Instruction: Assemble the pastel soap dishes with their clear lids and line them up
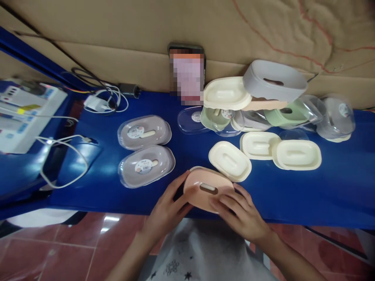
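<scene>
head view: you hold the pink oval tray at the near edge of the blue table, long axis running left-right, left hand fingers curled on its left end, right hand fingers spread over its right front.

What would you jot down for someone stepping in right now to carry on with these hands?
Left hand: grip on the left end of the pink oval tray.
Right hand: fingers over its right side.
The tray is held at the near edge of the blue table.
Done: two lidded grey boxes lie at left.
Left: three loose cream trays and a jumbled pile of trays and clear lids at right.
</scene>
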The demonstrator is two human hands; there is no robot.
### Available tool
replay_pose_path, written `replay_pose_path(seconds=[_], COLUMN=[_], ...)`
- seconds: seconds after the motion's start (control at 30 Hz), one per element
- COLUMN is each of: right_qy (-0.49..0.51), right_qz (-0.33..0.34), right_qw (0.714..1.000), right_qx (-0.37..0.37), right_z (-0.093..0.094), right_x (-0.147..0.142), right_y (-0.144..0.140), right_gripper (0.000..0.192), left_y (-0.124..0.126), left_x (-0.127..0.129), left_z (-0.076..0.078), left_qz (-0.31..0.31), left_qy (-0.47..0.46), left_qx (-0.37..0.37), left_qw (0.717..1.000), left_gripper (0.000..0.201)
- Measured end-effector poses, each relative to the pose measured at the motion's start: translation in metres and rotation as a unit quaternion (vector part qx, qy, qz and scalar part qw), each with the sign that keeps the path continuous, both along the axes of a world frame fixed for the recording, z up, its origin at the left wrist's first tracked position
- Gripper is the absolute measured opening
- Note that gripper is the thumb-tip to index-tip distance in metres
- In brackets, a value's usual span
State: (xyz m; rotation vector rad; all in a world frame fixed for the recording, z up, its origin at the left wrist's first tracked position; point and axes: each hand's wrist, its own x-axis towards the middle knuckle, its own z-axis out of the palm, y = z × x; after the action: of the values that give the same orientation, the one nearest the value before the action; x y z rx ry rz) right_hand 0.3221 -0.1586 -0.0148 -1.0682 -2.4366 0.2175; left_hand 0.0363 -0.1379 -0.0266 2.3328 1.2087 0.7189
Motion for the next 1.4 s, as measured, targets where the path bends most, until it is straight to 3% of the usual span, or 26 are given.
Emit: replay_pose_path(seconds=[0.17,0.33,0.47,0.6,0.73,0.8,0.97,1.1,1.2,1.3,1.4], right_qy=[0.006,0.01,0.028,0.049,0.08,0.087,0.083,0.088,0.106,0.197,0.315], right_qz=[-0.008,0.002,0.015,0.023,0.007,0.002,0.004,0.013,-0.035,-0.118,-0.156], right_qw=[0.999,0.997,0.997,0.995,0.993,0.992,0.991,0.99,0.988,0.972,0.936], right_qx=[-0.039,-0.071,-0.07,-0.079,-0.084,-0.092,-0.106,-0.107,-0.105,-0.053,-0.029], right_z=[-0.003,0.003,0.01,0.012,0.008,0.006,0.006,0.003,-0.008,-0.02,-0.018], right_x=[-0.007,-0.004,0.005,0.013,0.015,0.014,0.011,0.013,0.017,0.019,0.02], right_y=[0.001,0.007,0.01,0.007,0.003,0.002,0.008,0.009,0.003,-0.004,-0.005], right_gripper=[0.038,0.037,0.027,0.023,0.022,0.022,0.026,0.032,0.044,0.06,0.088], left_y=[0.001,0.018,0.062,0.116,0.136,0.136,0.141,0.127,0.096,0.061,0.032], left_x=[-0.004,0.005,0.036,0.066,0.085,0.095,0.11,0.095,0.069,0.046,0.038], left_z=[0.001,0.035,0.052,0.041,0.041,0.049,0.067,0.083,0.095,0.09,0.07], left_qz=[0.011,0.003,0.055,0.123,0.134,0.144,0.098,0.054,0.052,0.072,0.099], left_qy=[0.001,-0.003,0.04,0.124,0.107,0.105,0.172,0.064,-0.036,-0.106,-0.211], left_qx=[-0.027,-0.013,0.023,0.037,0.051,0.082,0.152,0.188,0.143,0.078,0.017], left_qw=[1.0,1.0,0.997,0.984,0.984,0.981,0.968,0.979,0.988,0.989,0.972], left_gripper=[0.042,0.039,0.044,0.059,0.078,0.076,0.036,0.036,0.039,0.035,0.032])
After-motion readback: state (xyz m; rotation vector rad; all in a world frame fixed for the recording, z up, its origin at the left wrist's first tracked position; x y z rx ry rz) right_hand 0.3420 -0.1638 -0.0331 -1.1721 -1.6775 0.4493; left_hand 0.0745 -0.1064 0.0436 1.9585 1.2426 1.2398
